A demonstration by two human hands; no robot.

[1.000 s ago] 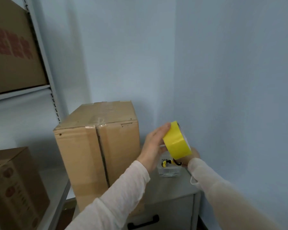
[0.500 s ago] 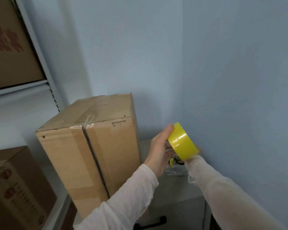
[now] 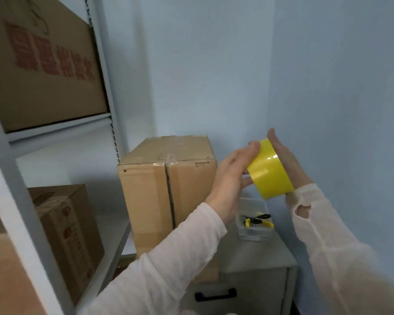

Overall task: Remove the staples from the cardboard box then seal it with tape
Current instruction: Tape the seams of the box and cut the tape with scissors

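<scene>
Yellow tape roll [image 3: 270,169] sandwiched between my flat left hand [image 3: 231,180] and right hand [image 3: 287,164], fingers straight, held up just right of the upright cardboard box [image 3: 150,201].

Cardboard box [image 3: 166,196] on cabinet [image 3: 248,253], in room corner. Container [image 3: 255,234] on cabinet just right of cardboard box, tools [image 3: 257,220] inside. Tape roll [image 3: 268,171] above container, between left hand [image 3: 230,180] and right hand [image 3: 287,164]. Shelf rack [image 3: 105,71] left of cardboard box, with upper carton [image 3: 43,64] and lower carton [image 3: 64,223].
</scene>
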